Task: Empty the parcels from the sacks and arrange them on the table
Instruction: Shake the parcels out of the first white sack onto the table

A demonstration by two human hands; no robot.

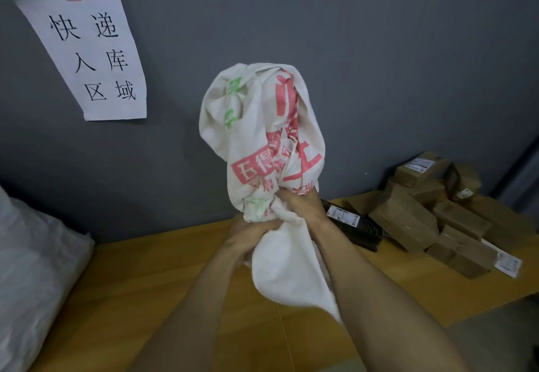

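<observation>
Wooden table (pixel 180 278) w/ parcels, as I see it.
Cardboard boxes (pixel 408 220) piled far R by wall; black mailer bag (pixel 355 225) just L of them; white woven sack (pixel 35 255) at L edge.

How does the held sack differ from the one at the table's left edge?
The printed sack is raised off the table, bunched in the grip of the left hand and right hand; the plain sack lies on it. The printed sack bears red and green characters; the plain sack shows none. The printed sack looks limp, the plain sack bulging. Both are whitish.

Grey sack (pixel 32 269) cut off at edge; black parcel (pixel 360 227) partly hidden
</observation>
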